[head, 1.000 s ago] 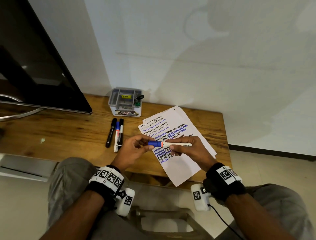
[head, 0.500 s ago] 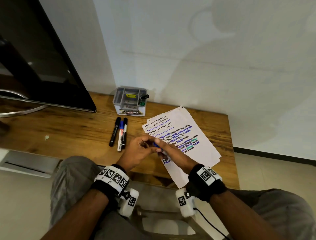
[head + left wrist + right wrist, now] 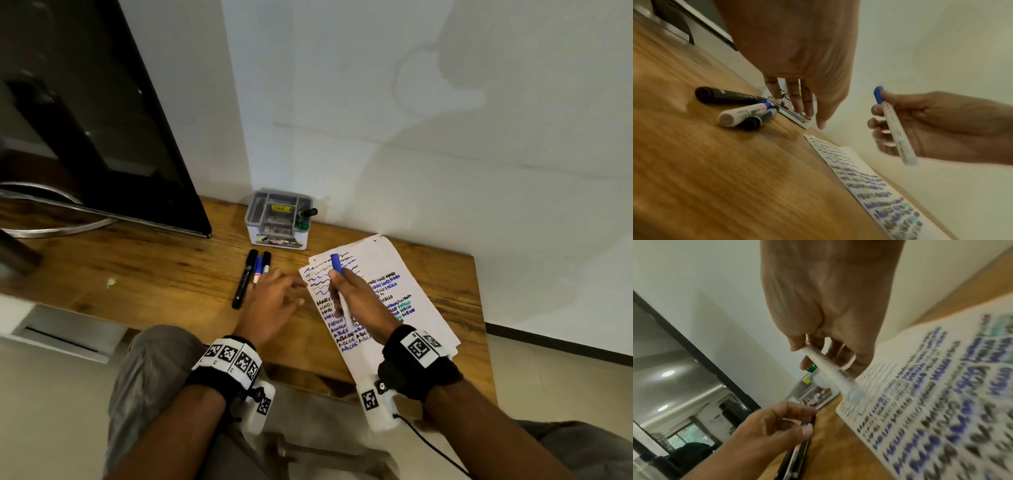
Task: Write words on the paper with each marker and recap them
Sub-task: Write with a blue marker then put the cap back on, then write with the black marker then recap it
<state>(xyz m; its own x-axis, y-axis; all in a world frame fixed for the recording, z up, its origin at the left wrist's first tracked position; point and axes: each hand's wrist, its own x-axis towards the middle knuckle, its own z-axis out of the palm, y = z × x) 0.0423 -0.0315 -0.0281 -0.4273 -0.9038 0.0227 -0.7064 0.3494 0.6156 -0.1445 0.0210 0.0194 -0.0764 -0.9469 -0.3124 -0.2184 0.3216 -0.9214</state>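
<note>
Right hand (image 3: 356, 301) fingers curl round the blue-capped marker (image 3: 337, 270), cap on, above the paper (image 3: 404, 274). Left hand (image 3: 270, 308) hovers loose-fingered and empty beside three markers (image 3: 255, 274) lying on the wooden desk (image 3: 154, 274).

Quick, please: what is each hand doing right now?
Left hand: open, holding nothing.
Right hand: grips the capped blue marker.

Head overhead; wrists close, desk-level
</note>
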